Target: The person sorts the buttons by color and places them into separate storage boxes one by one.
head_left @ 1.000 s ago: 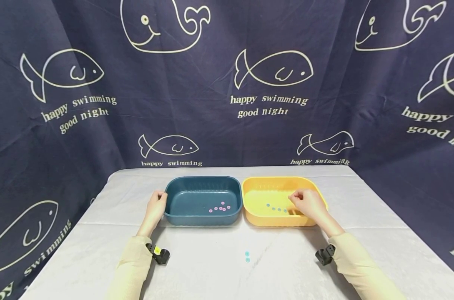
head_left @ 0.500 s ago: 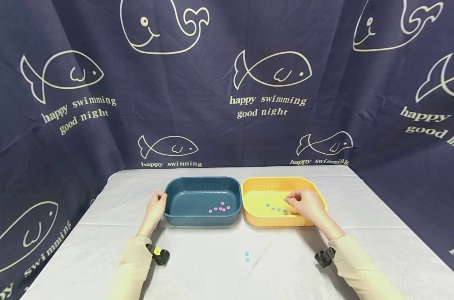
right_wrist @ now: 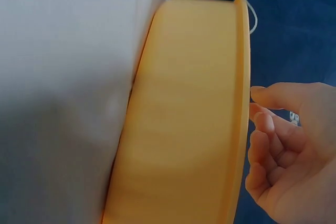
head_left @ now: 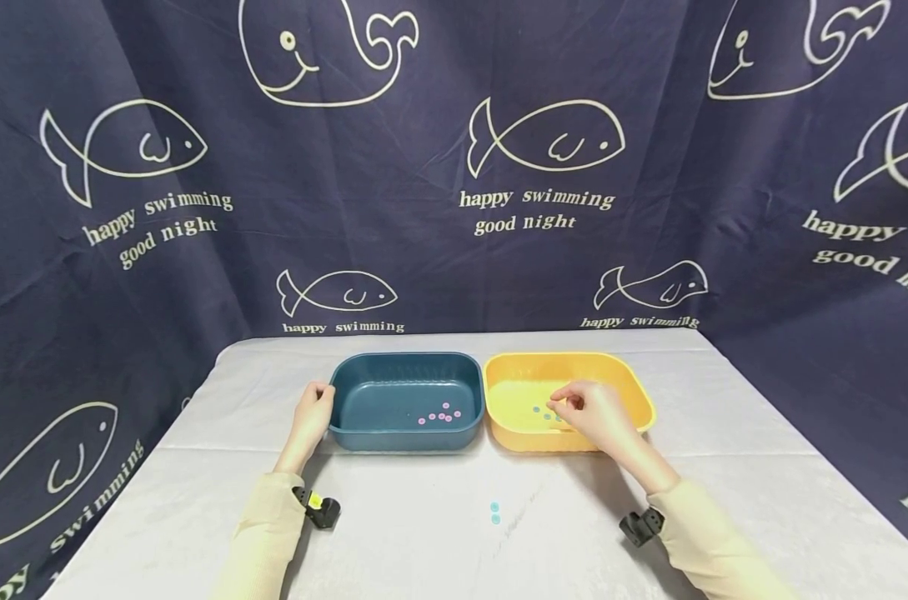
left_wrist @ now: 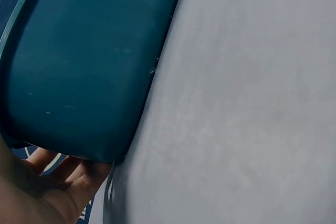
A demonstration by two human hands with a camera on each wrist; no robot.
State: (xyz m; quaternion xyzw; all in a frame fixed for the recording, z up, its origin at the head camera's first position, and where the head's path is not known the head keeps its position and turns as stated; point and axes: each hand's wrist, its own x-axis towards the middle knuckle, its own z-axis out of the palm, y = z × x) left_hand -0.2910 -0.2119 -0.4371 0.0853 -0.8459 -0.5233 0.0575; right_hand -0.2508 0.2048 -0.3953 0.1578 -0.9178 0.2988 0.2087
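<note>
My left hand (head_left: 315,408) holds the left end of the dark blue bin (head_left: 404,442); its curled fingers (left_wrist: 79,174) lie against the end wall in the left wrist view, fingertips partly hidden. Several small pink buttons (head_left: 422,421) lie inside that bin. My right hand (head_left: 594,410) is over the yellow bin (head_left: 529,440), thumb and index fingertips close together just above some small blue buttons (head_left: 536,409). One of these is hidden behind the hand. In the right wrist view the rim hides the fingertips' far side, so I cannot tell whether they pinch a button.
Two light blue buttons (head_left: 494,512) lie on the pale table cloth (head_left: 423,533) in front of the bins. The bins stand side by side, touching or nearly so. A dark blue curtain (head_left: 438,250) printed with fish hangs behind and beside the table.
My right hand has moved left and slightly down over the yellow bin, now covering the rightmost blue button. My left hand and both bins have stayed in place.
</note>
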